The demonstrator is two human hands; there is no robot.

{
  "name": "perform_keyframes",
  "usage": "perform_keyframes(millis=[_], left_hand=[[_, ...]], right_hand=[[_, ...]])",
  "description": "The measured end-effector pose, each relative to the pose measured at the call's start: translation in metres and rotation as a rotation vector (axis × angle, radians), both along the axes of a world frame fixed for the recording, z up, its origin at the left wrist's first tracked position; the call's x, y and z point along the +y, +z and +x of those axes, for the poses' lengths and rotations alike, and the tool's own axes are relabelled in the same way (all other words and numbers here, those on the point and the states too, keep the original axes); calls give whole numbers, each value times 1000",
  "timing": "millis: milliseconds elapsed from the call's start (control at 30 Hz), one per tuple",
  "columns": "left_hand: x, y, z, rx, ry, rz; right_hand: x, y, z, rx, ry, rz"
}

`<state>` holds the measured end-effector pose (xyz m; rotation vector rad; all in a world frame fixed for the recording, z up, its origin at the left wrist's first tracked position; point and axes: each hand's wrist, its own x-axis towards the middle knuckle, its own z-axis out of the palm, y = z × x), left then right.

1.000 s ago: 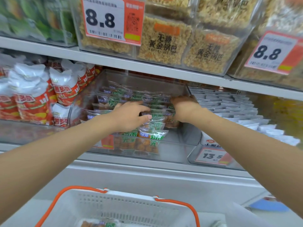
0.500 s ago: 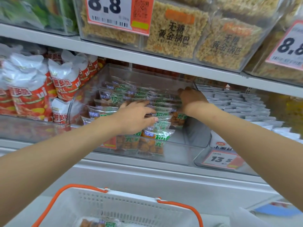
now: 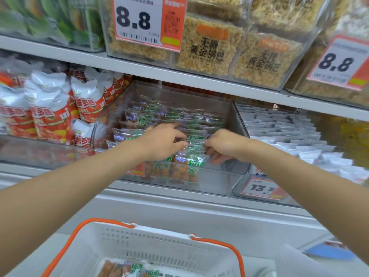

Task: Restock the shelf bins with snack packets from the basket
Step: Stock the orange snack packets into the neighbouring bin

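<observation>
From the head view, both hands reached into the clear middle bin [image 3: 237, 124] on the shelf. The left hand [image 3: 161, 141] lay curled on the rows of green-labelled snack packets [image 3: 169, 116], thumb and fingers closing on a packet edge. The right hand [image 3: 225, 145], just right of it, pinched the near packets with bent fingers. More packets [image 3: 127, 268] lay in the white basket [image 3: 159, 242] below, near the person.
</observation>
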<state>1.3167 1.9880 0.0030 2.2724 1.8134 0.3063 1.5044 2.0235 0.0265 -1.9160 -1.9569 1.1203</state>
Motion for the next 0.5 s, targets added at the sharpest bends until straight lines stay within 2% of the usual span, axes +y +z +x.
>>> perform_keyframes(millis=[67,133,200,267,333,400,433,500], left_hand=[[0,-1,1,13,10,-3],[0,-1,3,20,18,0],[-2,1,5,13,21,-4],[-8,3,6,-1,19,29],[-17,4,5,-17,22,142],[-33,5,5,-24,43,276],[-42,5,6,-11,56,342],[-62,5,8,27,50,477]], right_hand=[[-7,-7,-8,189,-69,-202],[-13,-9,-11,310,-108,-273],[-12,-12,-10,319,-122,-241],[-15,-12,-7,213,-100,-163],[-19,-12,-4,41,-42,52],[-31,-10,-1,-149,34,373],[-41,-10,0,-185,60,524],[-64,-15,-2,-128,108,779]])
